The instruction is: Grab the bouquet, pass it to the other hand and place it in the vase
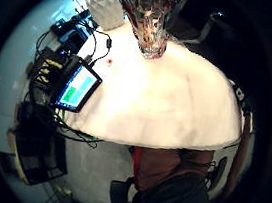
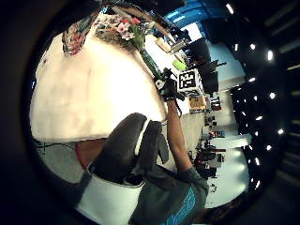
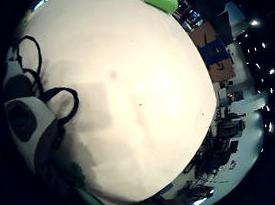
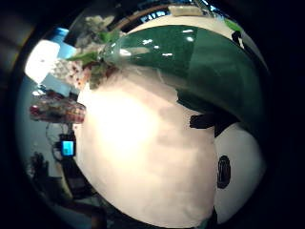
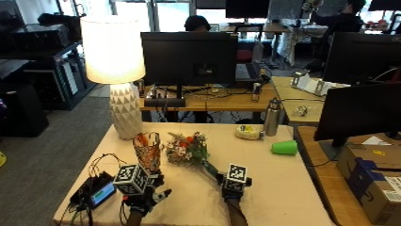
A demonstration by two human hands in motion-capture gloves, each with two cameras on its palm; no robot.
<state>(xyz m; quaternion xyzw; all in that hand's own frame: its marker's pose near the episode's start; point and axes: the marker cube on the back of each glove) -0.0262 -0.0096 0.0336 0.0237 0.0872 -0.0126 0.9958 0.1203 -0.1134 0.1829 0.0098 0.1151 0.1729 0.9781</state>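
Right hand (image 5: 233, 186) is gripping the bouquet (image 5: 188, 149) by its green-wrapped stems, blooms pointing off toward the vase (image 5: 148, 149), while left hand (image 5: 145, 197) is waiting open-fingered for the handoff

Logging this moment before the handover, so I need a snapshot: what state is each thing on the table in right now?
bouquet: its stem end is gripped by the right hand, its flowers lie by the vase.
vase: upright, no flowers in it.
right hand: gripping the bouquet's stem.
left hand: fingers spread, holding nothing.
lamp: lit, upright.
green cup: lying on its side.
metal bottle: upright.
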